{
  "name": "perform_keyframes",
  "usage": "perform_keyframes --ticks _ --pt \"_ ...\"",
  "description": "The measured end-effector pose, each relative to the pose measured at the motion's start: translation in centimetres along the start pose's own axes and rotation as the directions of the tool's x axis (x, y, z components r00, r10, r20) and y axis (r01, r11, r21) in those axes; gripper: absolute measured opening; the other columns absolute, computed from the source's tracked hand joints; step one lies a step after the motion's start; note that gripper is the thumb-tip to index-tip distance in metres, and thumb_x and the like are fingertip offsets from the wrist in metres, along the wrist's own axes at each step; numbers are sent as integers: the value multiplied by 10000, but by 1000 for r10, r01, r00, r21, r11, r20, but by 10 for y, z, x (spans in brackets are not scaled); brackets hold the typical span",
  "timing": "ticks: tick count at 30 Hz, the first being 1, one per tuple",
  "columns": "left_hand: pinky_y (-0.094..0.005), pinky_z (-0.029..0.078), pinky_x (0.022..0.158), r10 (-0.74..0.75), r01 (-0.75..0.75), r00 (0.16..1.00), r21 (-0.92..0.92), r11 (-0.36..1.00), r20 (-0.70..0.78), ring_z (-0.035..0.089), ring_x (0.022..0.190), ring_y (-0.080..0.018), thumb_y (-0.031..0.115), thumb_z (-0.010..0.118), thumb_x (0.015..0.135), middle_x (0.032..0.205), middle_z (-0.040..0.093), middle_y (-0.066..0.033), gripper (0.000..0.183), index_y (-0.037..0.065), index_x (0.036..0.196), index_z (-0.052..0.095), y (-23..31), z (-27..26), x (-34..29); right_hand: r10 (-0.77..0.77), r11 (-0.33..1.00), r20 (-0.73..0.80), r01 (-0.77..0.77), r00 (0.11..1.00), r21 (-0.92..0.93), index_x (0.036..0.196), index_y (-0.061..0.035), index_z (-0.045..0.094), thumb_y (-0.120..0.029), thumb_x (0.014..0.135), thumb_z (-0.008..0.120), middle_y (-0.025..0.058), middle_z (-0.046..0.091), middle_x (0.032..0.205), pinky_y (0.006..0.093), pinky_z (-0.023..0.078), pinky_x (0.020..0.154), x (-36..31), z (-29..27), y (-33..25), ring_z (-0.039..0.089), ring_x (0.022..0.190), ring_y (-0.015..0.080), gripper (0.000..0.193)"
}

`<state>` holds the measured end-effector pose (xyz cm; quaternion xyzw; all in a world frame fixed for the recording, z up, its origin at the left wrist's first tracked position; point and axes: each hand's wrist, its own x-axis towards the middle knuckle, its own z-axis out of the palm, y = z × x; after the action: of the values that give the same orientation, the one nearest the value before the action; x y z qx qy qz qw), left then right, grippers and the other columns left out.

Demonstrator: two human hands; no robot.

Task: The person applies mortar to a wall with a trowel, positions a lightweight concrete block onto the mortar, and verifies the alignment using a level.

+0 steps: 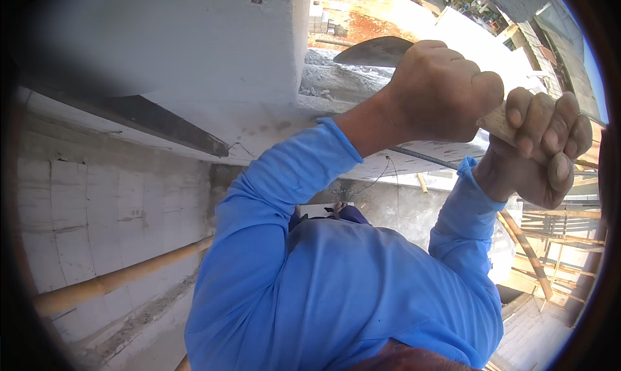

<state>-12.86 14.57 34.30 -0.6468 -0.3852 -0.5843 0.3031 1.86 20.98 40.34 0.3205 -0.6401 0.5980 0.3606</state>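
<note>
Both my hands grip a tool with a pale wooden handle (499, 124) and a dark, curved metal blade (375, 51); I cannot tell its exact kind. My left hand (440, 91) is closed near the blade end and hides where blade and handle join. Farther right, my right hand (542, 141) has its fingers wrapped round the other end of the handle. The blade appears just above a rough, mortar-smeared ledge (336, 80) beside a white wall corner (272, 47); whether they touch cannot be made out.
A dark metal beam (162, 122) juts out at the left, above a block wall (97, 196). One bamboo pole (123, 277) slants across the lower left. Bamboo scaffolding (563, 241) stands at the right. Stacked blocks (320, 20) lie outside on reddish ground. A thin wire (388, 167) hangs ahead.
</note>
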Motion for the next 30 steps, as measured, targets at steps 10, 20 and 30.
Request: perform_keyframes --ticks 10,20,30 --pt "-343 361 436 -40 5 982 -189 982 -182 491 405 -210 106 627 522 462 428 -21 198 132 622 459 14 29 -4 95 981 -88 -108 992 -161 949 -96 477 -72 817 551 76 550 959 417 407 772 -8 6 -19 525 703 168 153" --pt "-363 425 463 -36 43 995 -83 996 90 536 481 -261 108 725 528 545 483 -39 280 126 712 515 -4 -17 8 -5 1000 -200 7 980 8 835 -103 592 -59 781 532 77 567 872 412 411 807 8 16 8 550 712 176 92" --pt "-359 428 495 -18 21 999 -95 995 41 560 508 -245 125 712 493 557 517 -24 241 142 663 541 -8 -37 -16 9 998 -110 -16 994 -57 868 -129 451 -103 842 541 73 507 898 438 391 805 -1 47 24 512 725 176 96"
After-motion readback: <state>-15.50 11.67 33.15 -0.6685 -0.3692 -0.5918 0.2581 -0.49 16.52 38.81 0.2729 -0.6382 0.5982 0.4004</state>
